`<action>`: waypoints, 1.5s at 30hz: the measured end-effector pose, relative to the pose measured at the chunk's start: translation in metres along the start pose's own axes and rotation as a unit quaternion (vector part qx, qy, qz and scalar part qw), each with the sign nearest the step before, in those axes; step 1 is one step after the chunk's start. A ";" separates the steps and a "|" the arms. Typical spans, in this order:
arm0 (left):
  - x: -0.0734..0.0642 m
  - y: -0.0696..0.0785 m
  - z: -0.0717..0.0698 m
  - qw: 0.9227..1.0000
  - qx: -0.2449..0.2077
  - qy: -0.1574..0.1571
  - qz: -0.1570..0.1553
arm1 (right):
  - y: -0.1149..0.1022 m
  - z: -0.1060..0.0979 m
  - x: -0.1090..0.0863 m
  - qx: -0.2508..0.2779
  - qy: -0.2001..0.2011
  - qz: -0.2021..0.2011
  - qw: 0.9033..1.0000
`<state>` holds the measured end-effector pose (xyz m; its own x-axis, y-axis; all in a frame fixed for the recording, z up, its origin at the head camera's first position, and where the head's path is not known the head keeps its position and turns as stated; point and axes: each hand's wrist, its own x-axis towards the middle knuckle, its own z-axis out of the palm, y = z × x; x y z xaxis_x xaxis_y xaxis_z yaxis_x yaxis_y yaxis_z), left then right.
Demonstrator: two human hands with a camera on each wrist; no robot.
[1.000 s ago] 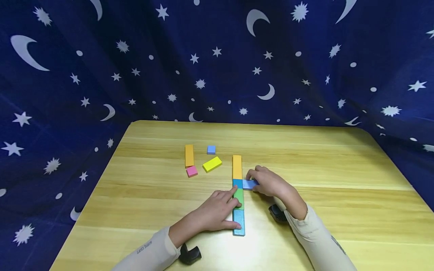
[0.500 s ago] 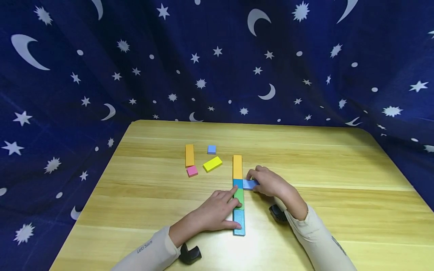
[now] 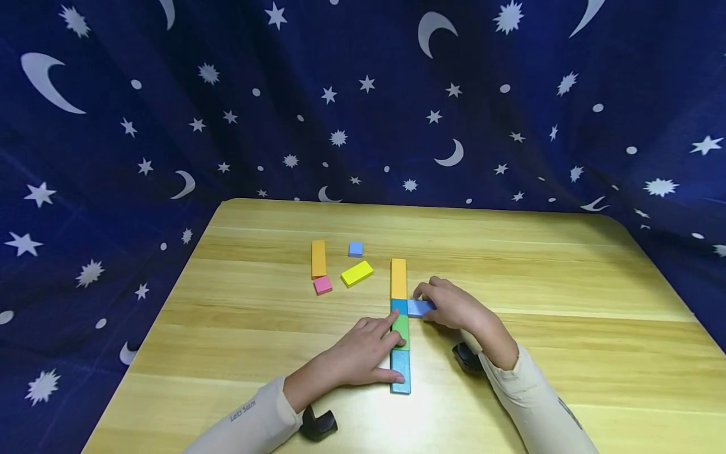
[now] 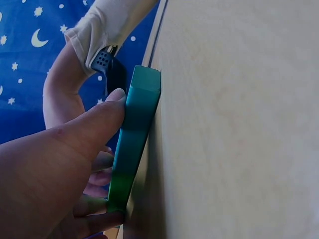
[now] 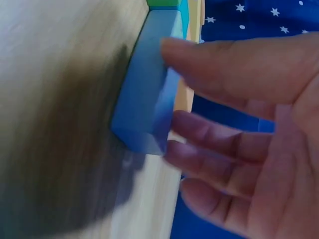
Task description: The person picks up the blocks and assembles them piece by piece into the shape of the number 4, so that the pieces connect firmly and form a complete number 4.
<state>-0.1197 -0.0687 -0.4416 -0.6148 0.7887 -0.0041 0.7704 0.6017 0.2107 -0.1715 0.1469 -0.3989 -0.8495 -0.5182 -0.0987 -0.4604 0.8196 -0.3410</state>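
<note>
A straight row of flat blocks runs toward me: an orange block (image 3: 399,277), a small blue block (image 3: 400,304), a green block (image 3: 402,328) and a teal block (image 3: 401,364). My left hand (image 3: 363,354) lies over the row from the left, index fingertip at the small blue block, another finger on the green one, thumb on the teal one. From the right, my right hand (image 3: 454,307) pinches a light blue block (image 3: 418,308) between thumb and fingers. This block (image 5: 144,84) sits crosswise, one end against the row beside the small blue block.
Left of the row lie another orange block (image 3: 319,258), a pink block (image 3: 322,285), a yellow block (image 3: 357,273) and a small blue cube-like block (image 3: 355,248). They rest on a wooden table (image 3: 255,340). A dark blue star-and-moon cloth (image 3: 363,164) hangs behind it.
</note>
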 end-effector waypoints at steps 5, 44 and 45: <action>0.001 0.001 0.002 1.000 -0.001 0.003 0.007 | 0.005 0.013 -0.011 0.007 0.076 -0.045 0.996; -0.001 0.000 -0.003 1.000 -0.007 -0.014 -0.007 | -0.006 0.026 -0.012 0.016 -0.026 -0.077 0.997; -0.001 0.000 -0.003 1.000 -0.007 -0.015 -0.008 | -0.007 0.026 -0.012 0.016 -0.027 -0.077 0.997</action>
<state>-0.1199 -0.0701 -0.4383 -0.6209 0.7830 -0.0360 0.7584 0.6117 0.2248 -0.1518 0.1409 -0.4197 -0.7548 -0.6495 -0.0924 -0.5746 0.7225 -0.3846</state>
